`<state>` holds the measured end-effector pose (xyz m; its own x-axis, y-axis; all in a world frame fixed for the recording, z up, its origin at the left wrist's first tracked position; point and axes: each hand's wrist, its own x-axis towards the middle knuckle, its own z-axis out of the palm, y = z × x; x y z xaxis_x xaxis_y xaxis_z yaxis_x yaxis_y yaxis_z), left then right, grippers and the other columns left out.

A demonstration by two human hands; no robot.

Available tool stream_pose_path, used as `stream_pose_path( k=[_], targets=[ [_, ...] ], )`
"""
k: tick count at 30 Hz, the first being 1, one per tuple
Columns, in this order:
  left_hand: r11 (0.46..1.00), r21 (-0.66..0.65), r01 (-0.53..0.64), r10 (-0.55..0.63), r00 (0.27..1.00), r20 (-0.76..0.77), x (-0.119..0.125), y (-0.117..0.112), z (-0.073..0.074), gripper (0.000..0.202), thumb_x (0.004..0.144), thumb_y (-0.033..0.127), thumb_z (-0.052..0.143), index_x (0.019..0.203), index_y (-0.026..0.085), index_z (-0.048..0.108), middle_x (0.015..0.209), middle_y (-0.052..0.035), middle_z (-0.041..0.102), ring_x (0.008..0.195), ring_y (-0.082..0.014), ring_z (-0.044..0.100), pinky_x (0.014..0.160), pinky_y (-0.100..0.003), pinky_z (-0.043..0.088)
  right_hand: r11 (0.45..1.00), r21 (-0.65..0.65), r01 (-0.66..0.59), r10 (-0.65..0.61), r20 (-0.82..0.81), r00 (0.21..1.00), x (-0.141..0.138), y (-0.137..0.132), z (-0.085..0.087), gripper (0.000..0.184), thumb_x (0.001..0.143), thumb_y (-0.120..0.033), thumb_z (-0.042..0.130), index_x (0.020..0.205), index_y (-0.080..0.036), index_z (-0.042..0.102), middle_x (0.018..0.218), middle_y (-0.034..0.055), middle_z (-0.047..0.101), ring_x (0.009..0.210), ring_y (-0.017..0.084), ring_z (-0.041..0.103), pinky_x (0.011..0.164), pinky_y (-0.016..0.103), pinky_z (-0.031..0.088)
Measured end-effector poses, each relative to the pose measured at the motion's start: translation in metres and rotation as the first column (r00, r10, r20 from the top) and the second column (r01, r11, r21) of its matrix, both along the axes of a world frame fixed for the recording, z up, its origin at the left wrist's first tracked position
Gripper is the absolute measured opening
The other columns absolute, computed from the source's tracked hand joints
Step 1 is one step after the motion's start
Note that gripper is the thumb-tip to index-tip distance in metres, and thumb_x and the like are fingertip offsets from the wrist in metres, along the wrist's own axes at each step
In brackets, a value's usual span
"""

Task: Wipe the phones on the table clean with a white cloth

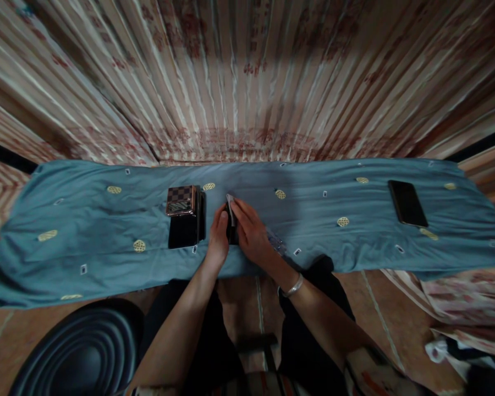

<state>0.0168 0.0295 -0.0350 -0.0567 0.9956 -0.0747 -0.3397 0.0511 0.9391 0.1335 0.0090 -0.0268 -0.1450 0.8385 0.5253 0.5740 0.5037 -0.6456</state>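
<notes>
My left hand (218,234) and my right hand (249,231) meet over the middle of a blue cloth (86,220) that covers a low table. Both are closed on a small dark flat object (231,220) held upright between them, with a pale edge at its top. What that object is I cannot make out. A silver bracelet (293,286) sits on my right wrist. Just left of my left hand lies a checkered wallet-like case (181,200) on top of a black flat item (185,231).
A black phone (407,203) lies on the cloth at the far right. A striped curtain (247,82) hangs behind the table. A dark round ribbed object (82,352) stands on the floor at lower left. Crumpled patterned fabric (457,308) lies at lower right.
</notes>
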Motion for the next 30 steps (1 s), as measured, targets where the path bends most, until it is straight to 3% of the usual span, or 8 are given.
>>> stream_pose_path(
  k=[3, 6, 13, 23, 30],
  targets=[
    [0.997, 0.07, 0.029, -0.019, 0.99, -0.143, -0.001, -0.001, 0.003, 0.045, 0.087, 0.055, 0.065, 0.116, 0.022, 0.071, 0.128, -0.0085, 0.07, 0.129, -0.0258, 0.059, 0.115, -0.039, 0.041, 1.0, 0.013, 0.026, -0.026, 0.008, 1.0, 0.004, 0.003, 0.003, 0.054, 0.099, -0.015, 0.034, 0.152, -0.022, 0.043, 0.148, 0.0105, 0.055, 0.141, 0.021, 0.047, 0.121, 0.047, 0.041],
    [0.997, 0.048, 0.054, -0.045, 0.984, -0.17, -0.001, -0.003, 0.004, 0.047, 0.085, 0.058, 0.066, 0.114, 0.021, 0.072, 0.124, -0.0087, 0.072, 0.125, -0.0269, 0.061, 0.113, -0.041, 0.042, 0.998, 0.021, 0.05, -0.05, -0.004, 0.999, 0.008, 0.006, 0.004, 0.051, 0.098, -0.015, 0.035, 0.146, -0.02, 0.05, 0.138, 0.0117, 0.063, 0.133, 0.022, 0.055, 0.115, 0.047, 0.046],
    [0.999, -0.031, 0.044, -0.045, 0.998, -0.039, 0.0, -0.004, 0.008, 0.05, 0.082, 0.058, 0.069, 0.113, 0.02, 0.072, 0.119, -0.0078, 0.073, 0.121, -0.0275, 0.064, 0.108, -0.039, 0.047, 0.993, -0.082, 0.09, -0.096, -0.083, 0.992, 0.014, 0.011, 0.0, 0.047, 0.094, -0.013, 0.039, 0.136, -0.022, 0.059, 0.131, 0.0092, 0.069, 0.124, 0.021, 0.063, 0.111, 0.042, 0.049],
    [0.985, -0.155, 0.076, -0.052, 0.987, 0.155, 0.001, -0.004, 0.019, 0.055, 0.07, 0.046, 0.083, 0.117, 0.022, 0.068, 0.11, -0.0043, 0.075, 0.103, -0.0231, 0.071, 0.091, -0.033, 0.056, 0.964, -0.258, 0.068, -0.161, -0.359, 0.92, 0.01, 0.014, -0.002, 0.043, 0.094, -0.017, 0.045, 0.131, -0.025, 0.065, 0.128, 0.0027, 0.072, 0.118, 0.017, 0.068, 0.107, 0.033, 0.051],
    [0.982, -0.185, 0.034, -0.002, 0.986, 0.169, -0.001, -0.001, 0.017, 0.049, 0.074, 0.041, 0.078, 0.116, 0.021, 0.066, 0.1, -0.0028, 0.075, 0.095, -0.0202, 0.071, 0.086, -0.029, 0.055, 0.956, -0.275, 0.1, -0.179, -0.277, 0.944, 0.006, 0.013, -0.013, 0.046, 0.094, -0.019, 0.046, 0.138, -0.023, 0.06, 0.129, 0.0051, 0.072, 0.118, 0.019, 0.068, 0.105, 0.036, 0.053]
  ],
)
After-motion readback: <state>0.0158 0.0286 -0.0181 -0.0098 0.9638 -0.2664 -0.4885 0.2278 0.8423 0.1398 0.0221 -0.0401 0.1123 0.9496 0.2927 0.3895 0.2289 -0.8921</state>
